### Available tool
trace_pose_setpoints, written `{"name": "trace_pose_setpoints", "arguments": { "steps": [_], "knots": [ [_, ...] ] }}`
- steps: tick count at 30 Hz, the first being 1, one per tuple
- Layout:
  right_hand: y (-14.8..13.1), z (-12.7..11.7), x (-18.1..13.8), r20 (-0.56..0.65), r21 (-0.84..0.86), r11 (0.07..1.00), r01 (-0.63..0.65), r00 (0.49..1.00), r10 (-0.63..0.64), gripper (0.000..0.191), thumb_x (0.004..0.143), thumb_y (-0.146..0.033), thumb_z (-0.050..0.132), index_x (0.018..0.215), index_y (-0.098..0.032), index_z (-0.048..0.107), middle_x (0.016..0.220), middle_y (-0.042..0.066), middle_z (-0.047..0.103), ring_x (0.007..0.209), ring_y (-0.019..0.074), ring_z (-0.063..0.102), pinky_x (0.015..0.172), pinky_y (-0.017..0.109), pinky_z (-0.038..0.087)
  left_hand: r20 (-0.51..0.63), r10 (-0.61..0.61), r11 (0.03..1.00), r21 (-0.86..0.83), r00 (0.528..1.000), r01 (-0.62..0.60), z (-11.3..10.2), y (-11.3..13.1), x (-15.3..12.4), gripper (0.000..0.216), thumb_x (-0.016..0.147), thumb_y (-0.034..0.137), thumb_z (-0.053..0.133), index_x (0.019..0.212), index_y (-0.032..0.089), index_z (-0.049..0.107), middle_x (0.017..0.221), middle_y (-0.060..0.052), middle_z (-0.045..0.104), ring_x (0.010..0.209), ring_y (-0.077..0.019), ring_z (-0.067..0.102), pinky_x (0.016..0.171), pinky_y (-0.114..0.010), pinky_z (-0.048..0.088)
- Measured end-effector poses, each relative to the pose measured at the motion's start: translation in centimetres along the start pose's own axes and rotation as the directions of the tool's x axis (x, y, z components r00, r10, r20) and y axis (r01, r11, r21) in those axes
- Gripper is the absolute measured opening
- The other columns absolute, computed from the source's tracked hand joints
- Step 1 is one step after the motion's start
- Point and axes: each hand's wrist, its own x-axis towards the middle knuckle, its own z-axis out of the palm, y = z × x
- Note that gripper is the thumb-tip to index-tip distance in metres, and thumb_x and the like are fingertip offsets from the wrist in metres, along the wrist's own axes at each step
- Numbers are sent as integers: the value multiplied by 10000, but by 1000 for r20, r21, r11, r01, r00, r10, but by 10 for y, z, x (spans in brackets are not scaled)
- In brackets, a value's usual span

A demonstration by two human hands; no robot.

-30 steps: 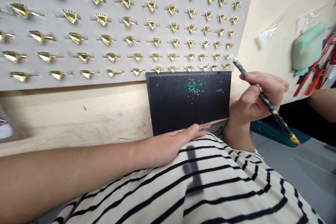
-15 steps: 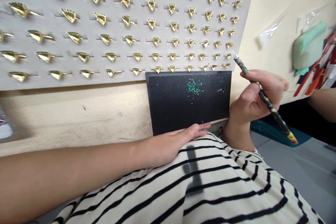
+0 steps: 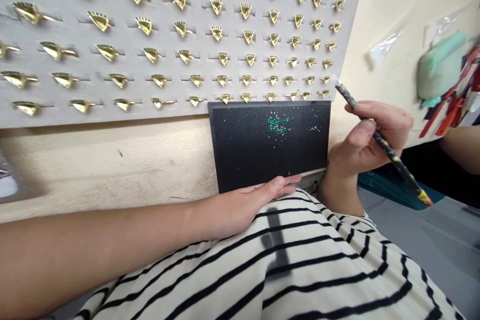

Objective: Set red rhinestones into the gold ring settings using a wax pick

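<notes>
My right hand (image 3: 375, 135) pinches a dark, speckled wax pick-up pencil (image 3: 403, 170) between thumb and fingers. Its pale tip points up and left, close to the lower right corner of the grey foam board, and its other end is yellow and red. My left hand (image 3: 251, 205) lies with fingers stretched out along the near edge of a black ribbed tray (image 3: 243, 160), by the striped shirt. Tiny green stones (image 3: 277, 124) are scattered on the tray, with a few pale ones (image 3: 314, 129) to their right. Gold triangular rings (image 3: 150, 55) stand in rows in the grey foam board (image 3: 202, 67).
A clear plastic bag (image 3: 388, 42) lies right of the board. Farther right are a pale green wrapped block (image 3: 440, 67) and red-handled tools (image 3: 455, 110). Another person's arm (image 3: 463, 147) shows at the right edge. A plastic-looking item (image 3: 9, 180) sits at the left.
My right hand and the pencil have shifted slightly to the right. My left hand, the tray and the ring board have stayed in place.
</notes>
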Motion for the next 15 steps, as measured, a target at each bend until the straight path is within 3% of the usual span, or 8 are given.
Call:
{"name": "trace_pose_setpoints", "arguments": {
  "steps": [7, 15],
  "knots": [
    [-1, 0, -1, 43, 6, 999, -45, 998, 44, 195, 911, -269, 418, 927, -236, 609, 832, -79, 629, 759, 61, 598, 820, 319, 437, 5, 15, 1000, 21, 1000, -15, -2, -3, 1, 508, 955, 606, 196, 1404, 433, 360, 1409, 135, 491, 1376, -116, 365, 1202, -295, 118],
    [-1, -1, 0, 52, -112, 994, 7, 999, -1, 186, 905, -297, 415, 906, -253, 596, 823, -92, 658, 808, 85, 610, 920, 373, 375, -3, 10, 1000, 24, 1000, -10, -1, -3, 1, 466, 973, 544, 213, 1402, 439, 360, 1408, 146, 489, 1375, -116, 367, 1198, -287, 126]
  ]
}}
